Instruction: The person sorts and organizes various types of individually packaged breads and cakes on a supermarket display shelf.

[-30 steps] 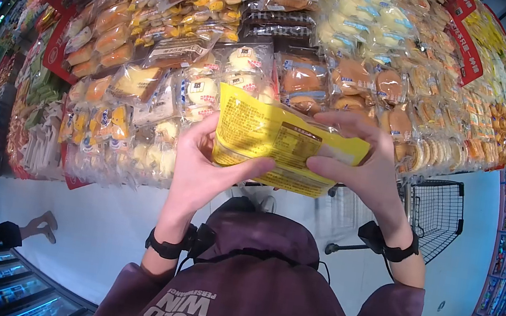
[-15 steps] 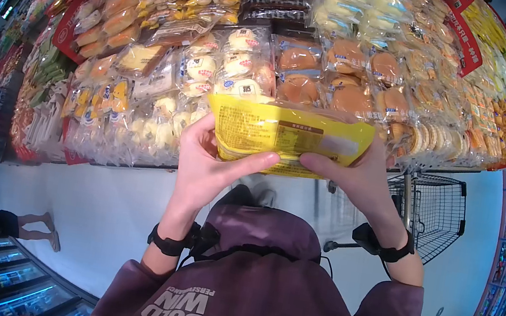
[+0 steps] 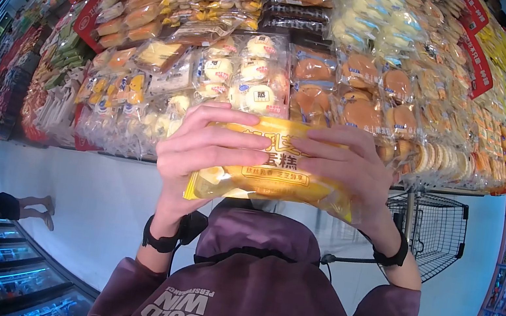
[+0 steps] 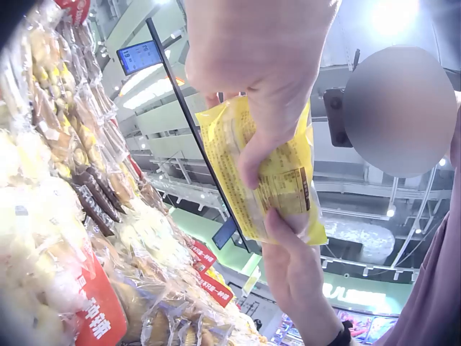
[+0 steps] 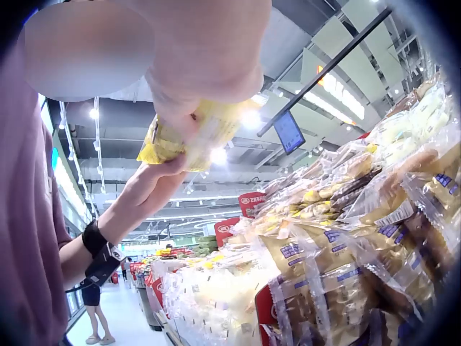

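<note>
A yellow packet of cake [image 3: 276,176] is held up in front of the chest, its printed front facing the head camera. My left hand [image 3: 202,146] grips its left end, fingers across the front. From the other end my right hand [image 3: 350,170] holds it the same way, fingertips near the middle lettering. In the left wrist view both thumbs press on the text-covered back of the packet [image 4: 245,180]. The right wrist view shows the packet [image 5: 162,144] partly hidden behind the right hand.
Beyond the hands spreads a display heaped with bagged breads and cakes [image 3: 313,68], with red sign strips [image 3: 476,44] along it. A wire shopping cart [image 3: 439,234] stands at the right. Another person's legs [image 3: 32,212] show on the floor at left.
The packet has turned over from its text-covered back to its printed front. Both hands have rotated with it, so their fingers now lie across the side facing the head camera.
</note>
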Demonstrator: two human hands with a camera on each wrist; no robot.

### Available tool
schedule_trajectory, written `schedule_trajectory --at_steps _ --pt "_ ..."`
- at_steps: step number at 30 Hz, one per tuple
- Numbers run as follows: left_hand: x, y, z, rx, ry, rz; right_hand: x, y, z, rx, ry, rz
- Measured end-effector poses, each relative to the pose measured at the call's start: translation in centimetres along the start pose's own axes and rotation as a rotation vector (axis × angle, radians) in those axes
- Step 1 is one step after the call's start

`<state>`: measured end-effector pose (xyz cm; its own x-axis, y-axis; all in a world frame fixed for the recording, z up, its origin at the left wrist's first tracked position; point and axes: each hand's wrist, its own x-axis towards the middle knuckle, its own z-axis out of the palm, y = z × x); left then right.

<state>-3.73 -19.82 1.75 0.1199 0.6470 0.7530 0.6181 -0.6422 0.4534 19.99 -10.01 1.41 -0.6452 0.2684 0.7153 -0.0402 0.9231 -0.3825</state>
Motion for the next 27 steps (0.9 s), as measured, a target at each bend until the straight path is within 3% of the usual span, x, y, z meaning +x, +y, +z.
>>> schedule_trajectory --at_steps 6,18,21,24,25,27 --pt "0.2 0.1 -0.1 0.188 -0.018 -0.003 0.7 -0.1 -1.3 -0.062 -0.205 0.015" --pt "-0.5 -3.0 -1.1 0.243 -0.103 0.093 5.2 2.4 1.5 0.005 -0.372 0.149" --pt "-0.4 -4.0 -1.0 0.150 0.147 -0.156 6.5 2.6 2.2 -0.097 -0.303 0.175" --pt "-1.6 -7.1 -2.1 -0.332 0.357 -0.484 8.1 3.2 3.4 -0.158 -0.243 0.137" --pt "-1.5 -7.2 -4.1 -0.508 0.265 -0.689 8.8 3.3 3.9 -0.184 -0.242 0.120" --pt "-2.3 -8.4 -5.6 -0.984 0.231 -0.810 10.2 3.3 5.0 -0.232 -0.244 0.083"
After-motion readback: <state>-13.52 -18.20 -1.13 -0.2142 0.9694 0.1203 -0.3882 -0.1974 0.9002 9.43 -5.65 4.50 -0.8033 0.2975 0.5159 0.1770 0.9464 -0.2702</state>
